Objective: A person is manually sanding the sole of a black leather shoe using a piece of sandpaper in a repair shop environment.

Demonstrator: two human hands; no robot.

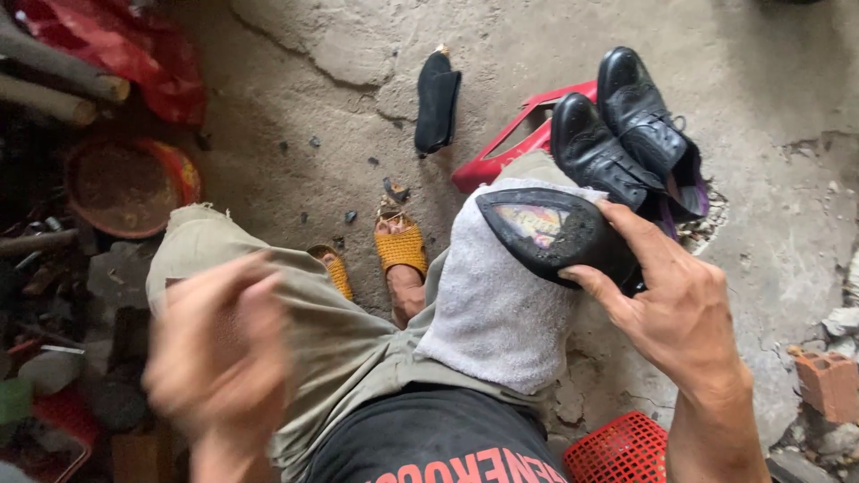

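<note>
Head view, 1 right hand [680,313] gripping 1 upturned shoe [550,234], 2 black shoes [622,134] beyond

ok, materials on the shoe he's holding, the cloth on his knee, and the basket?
Shoe: sole up, looks like black rubber or leather, matte and scuffed, worn patch showing colour. Cloth: grey terry towelling, nubby pile. Basket: red moulded plastic, open mesh. Right hand grips the shoe; left hand is motion-blurred.
</note>
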